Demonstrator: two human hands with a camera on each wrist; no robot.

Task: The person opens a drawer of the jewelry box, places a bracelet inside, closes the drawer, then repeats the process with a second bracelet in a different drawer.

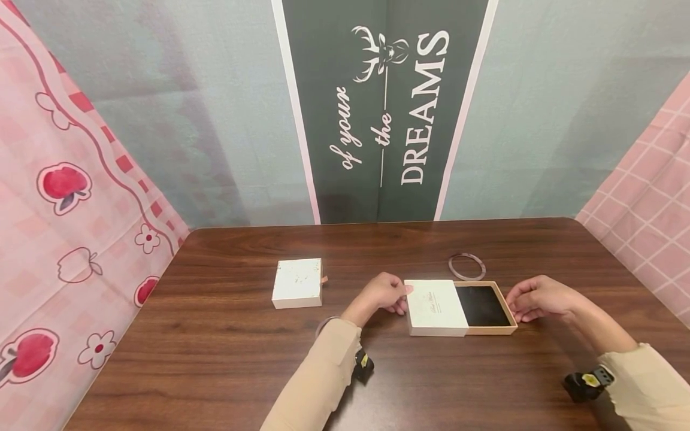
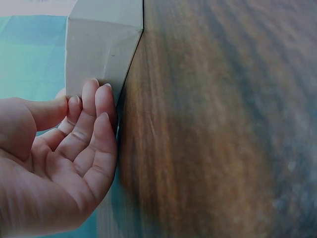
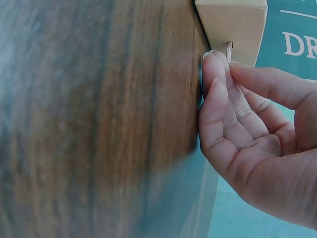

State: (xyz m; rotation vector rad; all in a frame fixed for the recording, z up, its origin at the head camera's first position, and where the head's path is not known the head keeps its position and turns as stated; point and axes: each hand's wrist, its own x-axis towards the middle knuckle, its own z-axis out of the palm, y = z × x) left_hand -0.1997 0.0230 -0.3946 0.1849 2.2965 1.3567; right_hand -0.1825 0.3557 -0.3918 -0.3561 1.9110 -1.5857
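A white sliding gift box [image 1: 435,305] with gold lettering lies on the table. Its tan inner drawer [image 1: 492,330] is pulled partway out to the right, baring a black pad [image 1: 483,306]. At the sleeve's left end my left hand [image 1: 386,293] holds it, thumb at the top corner and fingertips against the end wall [image 2: 106,54]. My right hand [image 1: 541,297] is at the drawer's outer end. In the right wrist view, its thumb and fingers pinch a small ribbon pull tab [image 3: 229,51] there.
A pale purple bangle [image 1: 470,279] lies just behind the box. Further left sits a smaller white box [image 1: 297,281] with an orange ribbon tab. Another bangle [image 1: 321,325] is partly hidden by my left sleeve. Printed cloths hang around the brown wooden table [image 1: 226,353].
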